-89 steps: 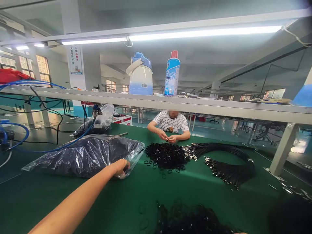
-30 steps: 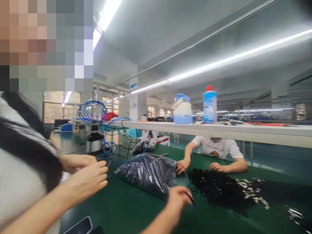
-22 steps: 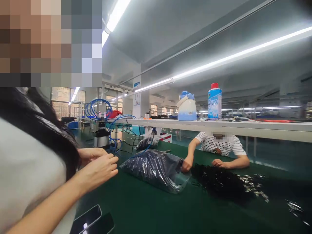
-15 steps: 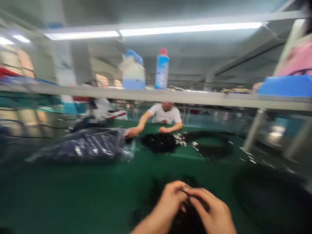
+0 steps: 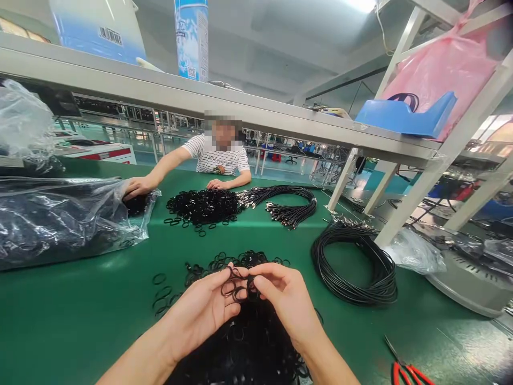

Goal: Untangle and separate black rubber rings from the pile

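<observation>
While left fingers [image 5: 216, 279] and right fingers [image 5: 269, 289] hold black rings [image 5: 252, 292], coiled cables [image 5: 356, 295] lie nearby.

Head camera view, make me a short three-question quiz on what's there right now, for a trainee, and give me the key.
1. Multiple choice: what do the wearer's left hand and right hand hold between them?
A) a blue can
B) small black rings
C) a pink bag

2. True or false: the coil of black cords lies on the green tabletop, to the right of the wearer's hands.

3. Short answer: what colour are the handles of the tool near the bottom right corner of the picture?

Key: 1. B; 2. True; 3. Red.
</observation>
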Demonstrator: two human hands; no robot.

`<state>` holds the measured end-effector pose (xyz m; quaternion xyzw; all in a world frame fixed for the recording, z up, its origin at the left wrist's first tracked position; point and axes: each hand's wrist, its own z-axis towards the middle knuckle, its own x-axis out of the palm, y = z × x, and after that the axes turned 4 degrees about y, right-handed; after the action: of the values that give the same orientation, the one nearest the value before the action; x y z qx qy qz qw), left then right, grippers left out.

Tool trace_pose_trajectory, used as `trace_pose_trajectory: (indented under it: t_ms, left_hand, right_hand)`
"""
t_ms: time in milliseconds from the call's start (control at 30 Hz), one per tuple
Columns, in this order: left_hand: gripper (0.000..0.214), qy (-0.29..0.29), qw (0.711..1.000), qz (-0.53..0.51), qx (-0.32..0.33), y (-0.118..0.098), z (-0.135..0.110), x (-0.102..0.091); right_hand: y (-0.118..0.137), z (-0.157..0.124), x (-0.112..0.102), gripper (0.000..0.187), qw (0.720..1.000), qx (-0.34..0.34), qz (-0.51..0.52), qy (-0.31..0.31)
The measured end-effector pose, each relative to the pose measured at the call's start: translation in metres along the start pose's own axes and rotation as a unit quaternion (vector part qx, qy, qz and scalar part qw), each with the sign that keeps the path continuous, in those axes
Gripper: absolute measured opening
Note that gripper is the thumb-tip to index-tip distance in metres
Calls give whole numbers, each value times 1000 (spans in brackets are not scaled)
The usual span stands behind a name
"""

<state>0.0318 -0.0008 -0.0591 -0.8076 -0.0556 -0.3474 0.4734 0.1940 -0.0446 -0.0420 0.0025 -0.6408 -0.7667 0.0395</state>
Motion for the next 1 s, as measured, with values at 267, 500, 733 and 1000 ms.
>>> trace_pose_trajectory:
  t_ms: [267, 500, 733, 1000]
  left_hand:
    - [31, 20, 999, -38, -21, 1, -1, 4]
    - [26, 9, 1000, 10, 12, 0, -11, 13]
    - [26, -10, 1000, -12, 14, -4, -13, 15]
    - [27, 0, 1000, -9, 18, 0, -14, 11]
  right_hand:
    - [3, -3, 1, 18, 996, -24, -82, -5]
    - [10, -4, -7, 22, 971, -42, -232, -36]
    - [2, -4, -8, 30, 927, -94, -363, 14]
    - [-1, -5, -7, 31, 869, -101, -481, 65]
